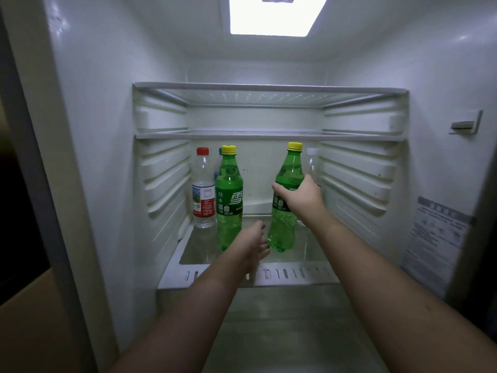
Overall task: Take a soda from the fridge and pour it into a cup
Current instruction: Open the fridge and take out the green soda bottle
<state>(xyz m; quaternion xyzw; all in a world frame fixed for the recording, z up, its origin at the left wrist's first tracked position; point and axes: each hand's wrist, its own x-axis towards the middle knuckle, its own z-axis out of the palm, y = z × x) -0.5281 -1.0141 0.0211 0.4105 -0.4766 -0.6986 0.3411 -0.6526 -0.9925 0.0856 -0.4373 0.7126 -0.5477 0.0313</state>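
Your right hand [302,196] is wrapped around the middle of a green plastic soda bottle with a yellow screw cap [285,200], fingers curled over the dark green label band, thumb on the near left side. The bottle leans slightly to the left, cap toward the right, its lobed base just above or barely on the glass shelf with the white slotted front rim [295,273]; you cannot tell which. Bubbles cling inside the lower half; liquid reaches into the neck. Your left hand [255,242] reaches in lower, fingers loosely extended and gripping nothing, just beside the bottle's base and in front of a second green yellow-capped soda bottle [229,195], which stands upright on the same shelf with white characters on its label. Touching that one on the left, a clear water bottle with a red cap and red-and-white label [203,189]. Behind your right hand, a clear bottle with a white cap [312,162], mostly hidden. Two glass shelves above hold nothing visible. Ceiling light panel [274,16] lit. Sticker [435,238] on the right wall, text too blurred to read
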